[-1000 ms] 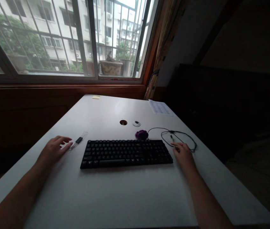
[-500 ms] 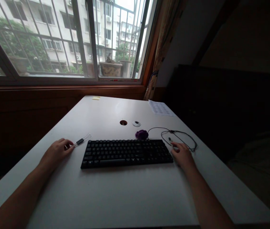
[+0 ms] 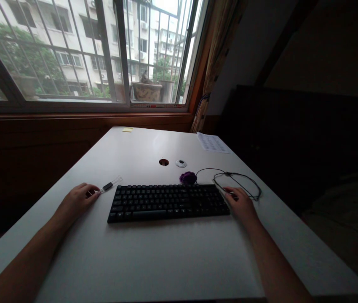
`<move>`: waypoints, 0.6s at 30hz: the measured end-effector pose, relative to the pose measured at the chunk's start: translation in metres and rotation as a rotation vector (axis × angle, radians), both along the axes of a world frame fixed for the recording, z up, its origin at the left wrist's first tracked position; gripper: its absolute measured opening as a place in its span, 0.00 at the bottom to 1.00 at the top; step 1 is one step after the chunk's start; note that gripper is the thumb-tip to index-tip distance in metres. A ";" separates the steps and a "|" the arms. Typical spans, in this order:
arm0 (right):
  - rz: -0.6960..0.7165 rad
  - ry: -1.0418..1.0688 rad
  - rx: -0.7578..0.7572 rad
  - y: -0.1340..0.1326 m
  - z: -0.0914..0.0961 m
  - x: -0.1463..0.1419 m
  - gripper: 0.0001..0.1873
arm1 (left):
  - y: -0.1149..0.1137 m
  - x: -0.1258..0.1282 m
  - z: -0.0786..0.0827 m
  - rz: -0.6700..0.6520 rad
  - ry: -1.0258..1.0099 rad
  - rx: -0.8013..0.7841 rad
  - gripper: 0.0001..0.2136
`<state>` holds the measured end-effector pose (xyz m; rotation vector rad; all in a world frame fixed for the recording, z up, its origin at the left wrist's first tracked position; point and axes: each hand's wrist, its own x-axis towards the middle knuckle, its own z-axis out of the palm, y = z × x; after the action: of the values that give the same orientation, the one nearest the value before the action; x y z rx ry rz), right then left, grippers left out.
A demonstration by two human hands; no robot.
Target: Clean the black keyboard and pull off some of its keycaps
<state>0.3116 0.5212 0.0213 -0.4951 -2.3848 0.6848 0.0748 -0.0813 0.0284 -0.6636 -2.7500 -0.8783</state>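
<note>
A black keyboard [image 3: 166, 203] lies across the middle of the white desk. To its left, my left hand [image 3: 79, 200] rests on the desktop, thumb and fingers pinching one end of a wire keycap puller [image 3: 107, 185]. The puller has a dark middle piece, and its far wire loop points toward the keyboard's upper left corner. My right hand [image 3: 241, 205] is closed at the keyboard's right edge around a thin, stick-like tool. That tool is mostly hidden by the fingers and blends with the dark keys, so its kind is unclear.
A black cable [image 3: 256, 185] lies coiled beyond my right hand, beside a purple bundle [image 3: 188, 177] behind the keyboard. Farther back are a round desk hole [image 3: 164, 162], its white cover [image 3: 180, 163], a printed sheet [image 3: 213, 143] and yellow sticky notes [image 3: 127, 130].
The tool in my right hand has tilted left toward the keyboard's upper right corner, its dark tip no longer standing out. My left hand and the keycap puller have shifted slightly right.
</note>
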 end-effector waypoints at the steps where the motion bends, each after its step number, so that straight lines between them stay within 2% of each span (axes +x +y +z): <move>1: 0.004 0.010 0.004 0.000 0.001 0.000 0.20 | 0.000 -0.001 -0.001 -0.002 -0.002 0.003 0.20; 11: 0.001 0.132 0.116 -0.004 0.007 0.001 0.18 | 0.000 -0.003 -0.003 -0.010 0.062 -0.041 0.18; 18: -0.009 0.145 0.154 -0.012 0.016 0.003 0.17 | 0.011 0.006 0.005 0.089 -0.012 0.112 0.20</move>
<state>0.3146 0.5092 0.0370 -0.3773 -2.2755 0.5097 0.0812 -0.0704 0.0336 -0.5139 -2.6933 -1.0103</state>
